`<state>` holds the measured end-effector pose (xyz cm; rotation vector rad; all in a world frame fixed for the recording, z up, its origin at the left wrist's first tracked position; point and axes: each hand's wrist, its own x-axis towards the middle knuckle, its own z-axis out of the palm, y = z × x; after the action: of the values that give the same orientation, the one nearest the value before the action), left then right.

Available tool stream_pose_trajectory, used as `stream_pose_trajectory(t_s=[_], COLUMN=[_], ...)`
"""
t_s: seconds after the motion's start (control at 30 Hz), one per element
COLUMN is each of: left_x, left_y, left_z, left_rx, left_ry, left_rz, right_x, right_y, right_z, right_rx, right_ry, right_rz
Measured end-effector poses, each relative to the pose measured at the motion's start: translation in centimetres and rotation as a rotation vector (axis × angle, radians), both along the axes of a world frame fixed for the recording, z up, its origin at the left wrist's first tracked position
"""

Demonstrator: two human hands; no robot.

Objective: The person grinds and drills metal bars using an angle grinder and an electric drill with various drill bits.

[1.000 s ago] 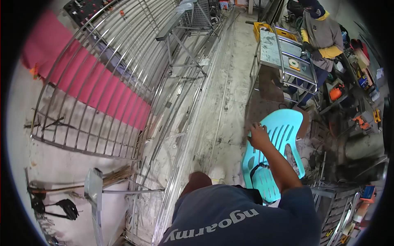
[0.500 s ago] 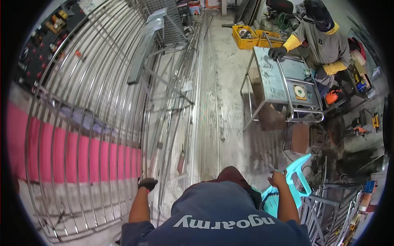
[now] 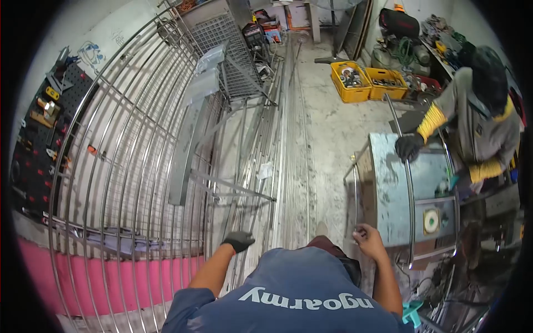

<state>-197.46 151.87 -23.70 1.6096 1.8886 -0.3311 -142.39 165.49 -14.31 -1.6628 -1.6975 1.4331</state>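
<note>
My left hand point(image 3: 237, 241), in a dark glove, hangs beside the long metal bars on the floor. Its fingers look loosely extended, with nothing visible in them. My bare right hand point(image 3: 368, 241) is raised near the left side of the metal table point(image 3: 383, 191). Its fingers are curled together; whatever they hold, if anything, is too small to make out. On that table rests a shiny tubular metal frame point(image 3: 411, 208), gripped at its near rail by a co-worker's black-gloved hand point(image 3: 409, 147). A roundish white-and-yellow item point(image 3: 431, 221) lies by the frame.
A tall barred metal grille point(image 3: 130, 161) stands to the left, before a pink wall band point(image 3: 133, 283). Long metal bars point(image 3: 261, 150) run along the floor. Yellow crates point(image 3: 350, 83) sit at the back. Part of a turquoise plastic stool point(image 3: 412, 313) shows lower right.
The view has moved forward, bringing the table and co-worker nearer and lower. The turquoise stool has slipped toward the bottom edge. Both my hands have swung forward.
</note>
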Motion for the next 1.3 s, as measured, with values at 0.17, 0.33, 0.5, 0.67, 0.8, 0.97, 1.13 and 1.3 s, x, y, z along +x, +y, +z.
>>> stream_pose_trajectory(t_s=[0.17, 0.33, 0.5, 0.67, 0.8, 0.97, 1.13, 1.3], left_x=[-4.0, -9.1, -15.8, -23.8, -30.2, -33.6, -38.3, -44.4], left_y=[1.5, 0.7, 10.4, 29.4, 40.9, 47.6, 58.8, 73.8], left_z=[-1.3, -4.5, -10.4, -13.7, -14.9, -14.3, -10.6, -4.1], left_rx=[-0.44, -0.618, -0.617, -0.385, -0.273, 0.085, 0.262, 0.238], left_ry=[0.024, 0.03, -0.119, -0.235, -0.261, -0.196, -0.202, -0.235], left_rz=[0.013, 0.353, 0.505, 0.558, 0.491, 0.551, 0.823, 1.118], right_x=[-10.1, -20.5, -33.3, -45.9, -54.9, -65.5, -78.2, -98.3], right_y=[20.3, 37.2, 52.8, 67.0, 78.5, 93.5, 114.7, 139.7], right_z=[6.5, 6.9, 6.0, 8.7, 13.1, 18.5, 26.2, 35.8], right_rx=[0.112, 0.149, 0.296, 0.38, 0.561, 0.58, 0.868, 1.041], right_ry=[-0.052, -0.061, -0.154, -0.227, -0.226, -0.134, -0.038, 0.117], right_rz=[0.22, 0.381, 0.596, 0.73, 0.786, 0.739, 0.716, 0.474])
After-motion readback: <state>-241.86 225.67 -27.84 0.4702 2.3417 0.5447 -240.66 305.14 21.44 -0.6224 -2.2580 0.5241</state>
